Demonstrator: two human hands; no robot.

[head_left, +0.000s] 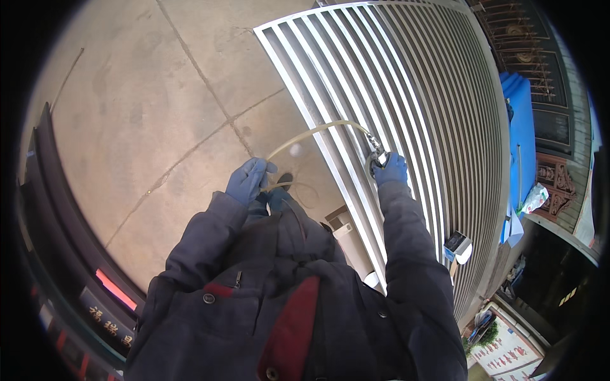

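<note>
My right hand, in a blue glove, grips a small air-powered tool, which looks like a sander, against the metal slats. Its lower part is hidden by the glove and the slats. A pale yellowish hose is joined to the tool's fitting and arcs left to my left hand. That hand, gloved too, is closed around the hose, well apart from the slats. Under the tool lies a large slatted metal panel, with bright bars near me and duller ones farther right.
A small dark box with a white item rests on the panel's near right part. A pale carton stands beneath the panel's near edge. Dark long beams lie at left. Blue sheeting and dark ornate panels are at right.
</note>
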